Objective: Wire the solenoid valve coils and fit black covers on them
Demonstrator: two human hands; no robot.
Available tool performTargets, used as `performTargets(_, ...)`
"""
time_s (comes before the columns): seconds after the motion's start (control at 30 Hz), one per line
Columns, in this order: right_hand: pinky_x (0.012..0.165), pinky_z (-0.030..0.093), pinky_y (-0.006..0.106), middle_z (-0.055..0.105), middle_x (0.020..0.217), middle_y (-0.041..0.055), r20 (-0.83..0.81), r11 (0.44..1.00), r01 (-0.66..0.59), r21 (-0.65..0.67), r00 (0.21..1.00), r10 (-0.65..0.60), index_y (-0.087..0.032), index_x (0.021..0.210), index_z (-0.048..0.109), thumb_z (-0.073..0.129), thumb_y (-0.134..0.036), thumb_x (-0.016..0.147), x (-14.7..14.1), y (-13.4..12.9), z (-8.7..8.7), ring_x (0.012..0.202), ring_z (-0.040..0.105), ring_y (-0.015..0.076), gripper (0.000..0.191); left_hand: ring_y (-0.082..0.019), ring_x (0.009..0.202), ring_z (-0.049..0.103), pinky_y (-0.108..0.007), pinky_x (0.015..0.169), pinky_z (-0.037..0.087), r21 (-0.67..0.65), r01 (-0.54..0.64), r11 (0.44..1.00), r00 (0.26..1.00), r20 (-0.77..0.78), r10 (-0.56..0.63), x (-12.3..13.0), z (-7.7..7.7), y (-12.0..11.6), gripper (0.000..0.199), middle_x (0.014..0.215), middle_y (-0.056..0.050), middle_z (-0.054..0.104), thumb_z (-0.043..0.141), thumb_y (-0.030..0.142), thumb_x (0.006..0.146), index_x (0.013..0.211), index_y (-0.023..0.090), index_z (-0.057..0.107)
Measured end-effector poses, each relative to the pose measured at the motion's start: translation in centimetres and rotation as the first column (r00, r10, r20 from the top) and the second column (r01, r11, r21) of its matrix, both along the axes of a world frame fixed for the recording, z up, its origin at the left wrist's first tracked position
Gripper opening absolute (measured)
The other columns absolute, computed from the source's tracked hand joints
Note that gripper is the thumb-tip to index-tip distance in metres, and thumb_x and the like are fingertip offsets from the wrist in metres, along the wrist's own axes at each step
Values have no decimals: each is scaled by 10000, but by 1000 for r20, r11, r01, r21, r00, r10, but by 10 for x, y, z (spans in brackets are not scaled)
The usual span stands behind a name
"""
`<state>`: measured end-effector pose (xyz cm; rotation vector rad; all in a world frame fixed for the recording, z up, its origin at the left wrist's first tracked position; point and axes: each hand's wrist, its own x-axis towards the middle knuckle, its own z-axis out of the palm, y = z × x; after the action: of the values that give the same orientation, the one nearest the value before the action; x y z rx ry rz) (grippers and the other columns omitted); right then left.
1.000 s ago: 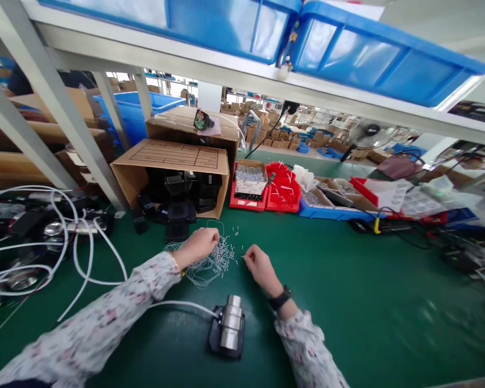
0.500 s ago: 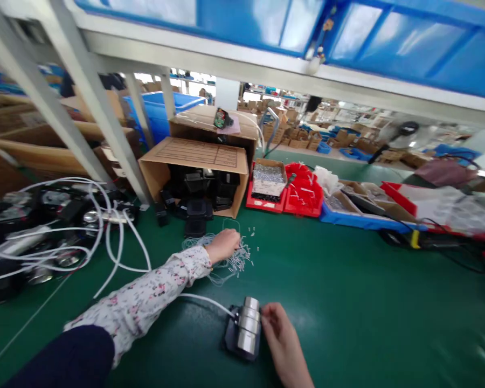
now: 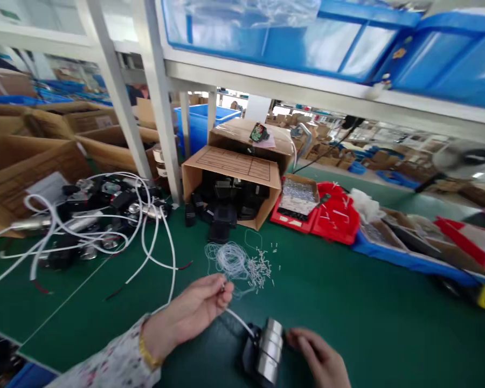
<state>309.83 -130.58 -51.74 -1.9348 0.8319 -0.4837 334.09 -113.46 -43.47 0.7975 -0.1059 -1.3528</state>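
Note:
My left hand [image 3: 198,307] hovers over the bench with thumb and fingertips pinched together on something too small to name. Just beyond it lie a loose coil of thin clear line [image 3: 230,260] and a scattered pile of small pale pins [image 3: 258,271]. A silver ribbed cylinder [image 3: 271,347] on a black base [image 3: 249,350] stands in front of me, with a white cable [image 3: 238,319] running from it behind my left hand. My right hand [image 3: 319,353] is close against the cylinder's right side, fingers curled together; what is between them, if anything, is hidden.
Black parts fill an open cardboard box [image 3: 230,159] at the back. Red trays [image 3: 337,215] and a blue tray [image 3: 404,253] stand to its right. Cabled metal parts [image 3: 109,240] are heaped at left beside a shelf post [image 3: 157,108]. Blue bins [image 3: 286,37] overhang above.
My left hand has come back from the pin pile toward me, pinched. My right hand stays beside the cylinder. The camera view has swung left.

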Motion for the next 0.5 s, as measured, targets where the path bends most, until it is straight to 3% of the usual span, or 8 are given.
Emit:
performTargets(0.1, 656, 542, 294, 699, 772, 101, -101, 978, 205, -31, 973, -207, -152, 850, 634, 463, -476, 805, 32, -36, 19, 695, 665, 210, 369, -58, 631, 539, -143, 621, 432, 86, -37, 996, 998, -57, 42, -11, -5, 16, 177, 745, -11, 589, 721, 117, 707, 741, 143, 549)
performTargets(0.23, 662, 504, 317, 661, 725, 70, -221, 944, 300, -134, 920, -324, -155, 761, 611, 618, -328, 753, 89, -80, 13, 683, 630, 195, 173, -102, 640, 556, -184, 612, 452, 207, 35, 978, 998, 45, -46, -29, -11, 30, 164, 711, -18, 609, 745, 175, 689, 785, 142, 617)
performTargets(0.37, 790, 468, 366, 619, 845, 34, -273, 938, 295, -184, 901, -337, -134, 740, 584, 626, -246, 801, 125, -86, 4, 831, 585, 171, 134, -119, 655, 570, -202, 642, 467, 345, -2, 939, 999, 50, -17, -38, -29, 39, 308, 731, -30, 631, 827, 215, 562, 807, 124, 664)
performTargets(0.5, 815, 450, 358, 586, 885, 45, -208, 955, 269, -126, 934, -291, -121, 762, 555, 583, -196, 827, 126, -76, 10, 877, 557, 172, 103, -110, 655, 567, -197, 643, 459, 332, -35, 943, 995, 102, 1, -37, -53, 27, 283, 729, -31, 634, 823, 228, 554, 770, 117, 677)
